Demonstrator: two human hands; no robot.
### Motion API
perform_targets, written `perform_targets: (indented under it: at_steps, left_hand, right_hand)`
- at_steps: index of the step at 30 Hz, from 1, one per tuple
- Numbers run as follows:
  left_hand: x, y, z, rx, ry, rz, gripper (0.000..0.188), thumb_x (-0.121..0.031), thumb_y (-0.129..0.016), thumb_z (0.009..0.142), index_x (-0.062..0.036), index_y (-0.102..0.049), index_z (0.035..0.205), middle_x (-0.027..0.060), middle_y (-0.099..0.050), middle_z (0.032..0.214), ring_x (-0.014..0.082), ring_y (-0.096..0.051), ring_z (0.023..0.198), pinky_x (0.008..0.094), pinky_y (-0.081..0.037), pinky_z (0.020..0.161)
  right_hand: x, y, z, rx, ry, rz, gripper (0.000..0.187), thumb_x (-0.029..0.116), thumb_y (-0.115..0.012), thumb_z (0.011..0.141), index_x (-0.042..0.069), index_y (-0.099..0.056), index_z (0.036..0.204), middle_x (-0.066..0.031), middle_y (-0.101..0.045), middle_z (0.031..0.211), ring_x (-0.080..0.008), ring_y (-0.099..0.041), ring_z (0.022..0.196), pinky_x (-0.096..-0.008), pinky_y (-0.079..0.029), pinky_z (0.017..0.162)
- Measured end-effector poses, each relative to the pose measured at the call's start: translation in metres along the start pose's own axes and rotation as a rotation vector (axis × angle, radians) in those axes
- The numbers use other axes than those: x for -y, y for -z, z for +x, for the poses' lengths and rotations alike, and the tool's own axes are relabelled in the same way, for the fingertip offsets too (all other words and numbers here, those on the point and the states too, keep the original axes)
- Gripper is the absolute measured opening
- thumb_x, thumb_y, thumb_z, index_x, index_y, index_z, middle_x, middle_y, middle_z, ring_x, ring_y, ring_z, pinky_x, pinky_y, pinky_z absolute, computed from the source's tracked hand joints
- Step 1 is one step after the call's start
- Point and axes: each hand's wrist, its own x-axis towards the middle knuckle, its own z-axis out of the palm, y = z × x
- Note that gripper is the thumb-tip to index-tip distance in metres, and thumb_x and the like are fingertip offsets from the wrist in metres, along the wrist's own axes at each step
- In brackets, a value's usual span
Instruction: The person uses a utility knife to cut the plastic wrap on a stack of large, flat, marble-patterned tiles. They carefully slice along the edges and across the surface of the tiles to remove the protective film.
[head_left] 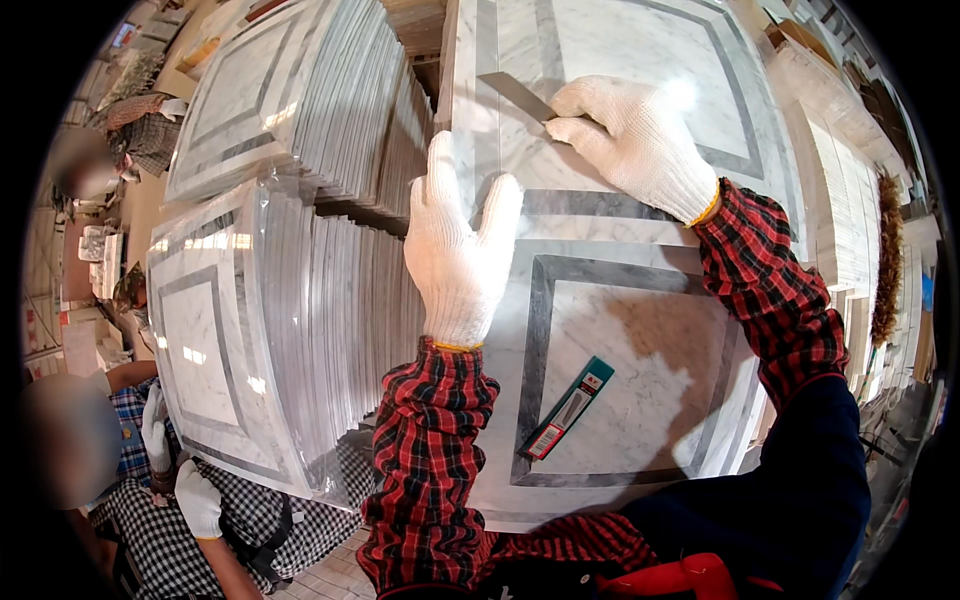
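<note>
Head view: the right hand, its grip narrow, pinches a thin grey blade over the far marbled panel; the left hand, thumb spread, lies by the panel's left edge, holding nothing visible. The step appears to be scraping; the next move likely calls for a low blade angle, clear of the left hand.

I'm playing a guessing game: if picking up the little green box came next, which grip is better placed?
Probably the left grip. It looks free and spread open, and it is closer to the green box. The right grip is farther off and pinching the metal strip.
</note>
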Motion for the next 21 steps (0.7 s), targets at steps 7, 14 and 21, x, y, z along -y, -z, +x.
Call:
perform_targets:
  at_steps: [7, 14, 21]
  left_hand:
    - [-0.006, -0.003, -0.001, 0.03, 0.037, 0.011, 0.065, -0.031, -0.069, 0.098, 0.0018, -0.047, 0.149, 0.0239, -0.062, 0.125, 0.0362, -0.062, 0.114, 0.0431, -0.048, 0.099]
    - [0.009, -0.012, 0.002, -0.101, -0.096, 0.08, 0.069, -0.031, -0.072, 0.093, -0.0001, -0.045, 0.15, 0.0205, -0.063, 0.11, 0.0375, -0.065, 0.098, 0.0463, -0.053, 0.083]
    - [0.004, 0.012, -0.009, -0.278, -0.19, 0.022, 0.066, -0.033, -0.078, 0.088, -0.0021, -0.055, 0.141, 0.0232, -0.066, 0.115, 0.0442, -0.066, 0.098, 0.0511, -0.055, 0.086]
  right_hand:
    - [-0.005, -0.002, 0.0, 0.04, -0.047, 0.09, 0.021, 0.03, -0.066, 0.097, 0.011, -0.073, 0.099, -0.0114, -0.068, 0.078, -0.0328, -0.065, 0.067, -0.0407, -0.052, 0.064]
    - [-0.003, -0.004, 0.012, 0.125, -0.147, 0.175, 0.02, 0.026, -0.067, 0.097, 0.008, -0.072, 0.103, -0.0097, -0.069, 0.078, -0.0266, -0.064, 0.066, -0.0372, -0.051, 0.065]
    - [-0.008, -0.011, 0.04, -0.159, -0.254, 0.542, 0.032, 0.023, -0.067, 0.101, 0.002, -0.066, 0.125, -0.0095, -0.067, 0.106, -0.0187, -0.06, 0.092, -0.0313, -0.05, 0.082]
